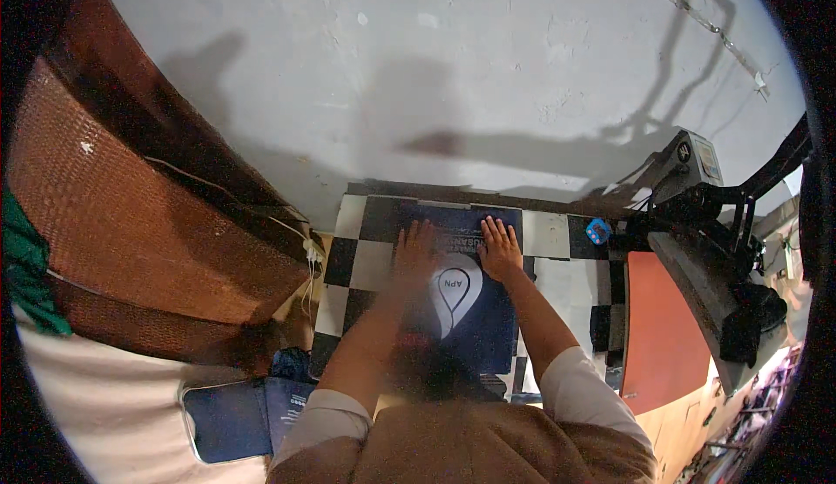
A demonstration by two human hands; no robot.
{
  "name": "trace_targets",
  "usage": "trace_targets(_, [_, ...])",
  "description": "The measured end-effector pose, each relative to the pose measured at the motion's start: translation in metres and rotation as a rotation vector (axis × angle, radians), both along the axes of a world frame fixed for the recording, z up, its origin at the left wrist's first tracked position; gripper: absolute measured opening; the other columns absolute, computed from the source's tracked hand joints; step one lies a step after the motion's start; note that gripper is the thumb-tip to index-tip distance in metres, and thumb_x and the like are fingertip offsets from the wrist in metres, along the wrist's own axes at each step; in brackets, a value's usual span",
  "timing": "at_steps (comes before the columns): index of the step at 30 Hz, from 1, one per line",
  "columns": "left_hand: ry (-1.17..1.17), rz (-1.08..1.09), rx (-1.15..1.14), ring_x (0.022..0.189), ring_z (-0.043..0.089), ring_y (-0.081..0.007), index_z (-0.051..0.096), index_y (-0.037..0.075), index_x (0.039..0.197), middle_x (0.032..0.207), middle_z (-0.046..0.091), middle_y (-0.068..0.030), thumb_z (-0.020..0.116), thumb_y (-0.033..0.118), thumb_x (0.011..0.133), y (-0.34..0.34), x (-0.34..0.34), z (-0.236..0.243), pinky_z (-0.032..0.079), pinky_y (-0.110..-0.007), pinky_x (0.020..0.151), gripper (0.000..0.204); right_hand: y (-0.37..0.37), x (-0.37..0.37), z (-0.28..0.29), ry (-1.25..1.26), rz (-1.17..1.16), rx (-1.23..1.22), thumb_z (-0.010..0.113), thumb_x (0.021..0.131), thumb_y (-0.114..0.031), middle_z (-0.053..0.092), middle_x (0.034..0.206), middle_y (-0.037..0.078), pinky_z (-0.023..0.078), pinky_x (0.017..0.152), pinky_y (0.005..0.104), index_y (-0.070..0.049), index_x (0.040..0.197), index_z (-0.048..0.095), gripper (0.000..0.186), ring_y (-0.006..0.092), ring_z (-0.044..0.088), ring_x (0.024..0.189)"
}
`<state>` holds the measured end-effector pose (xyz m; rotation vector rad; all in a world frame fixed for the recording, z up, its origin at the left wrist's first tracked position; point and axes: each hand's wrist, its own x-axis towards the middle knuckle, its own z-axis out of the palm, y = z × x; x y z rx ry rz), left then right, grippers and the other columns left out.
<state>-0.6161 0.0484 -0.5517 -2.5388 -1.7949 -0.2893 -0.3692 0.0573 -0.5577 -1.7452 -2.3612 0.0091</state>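
A dark blue flat piece (488, 336) with a white teardrop emblem and printed lettering lies on a black-and-white checkered surface (348, 214). From here the lettering appears upside down. My left hand (416, 253) rests over its upper left part, blurred by motion, with the fingers stretched forward. Flat on its upper right part lies my right hand (500, 249), fingers spread. Neither hand grips anything. The lower left of the blue piece is partly hidden by my left forearm and by shadow.
A small blue object (598, 231) sits right of the blue piece. Farther right are an orange-red board (666, 327) and a black-and-grey machine (697, 240). Brown woven furniture (157, 205) stands left, with a white cable. Dark blue folded items (231, 421) lie lower left. A grey wall (522, 75) rises behind.
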Motion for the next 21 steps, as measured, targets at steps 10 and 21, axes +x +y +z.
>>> trace_targets(10, [-0.071,0.028,-0.167,0.149,0.017,-0.0332,0.027,0.003,0.152,0.16,0.024,-0.0134,0.037,0.06,0.097,0.0,0.01,0.023,0.011,-0.055,0.119,0.08,0.001,0.005,0.005,-0.049,0.005,-0.003,0.041,0.101,-0.041,0.026,0.159,0.009,0.018,0.12,0.0465,-0.008,0.153,0.027,0.063,0.0266,0.024,0.147])
trace_targets(21, [-0.138,-0.171,-0.049,0.147,0.02,-0.0392,0.025,0.0,0.152,0.158,0.026,-0.0168,0.046,0.055,0.096,-0.055,0.003,0.039,0.014,-0.057,0.117,0.081,-0.085,-0.014,0.034,0.256,0.131,0.058,0.055,0.095,-0.03,0.03,0.157,0.016,0.019,0.118,0.0503,-0.004,0.152,0.027,0.069,0.0349,0.027,0.145])
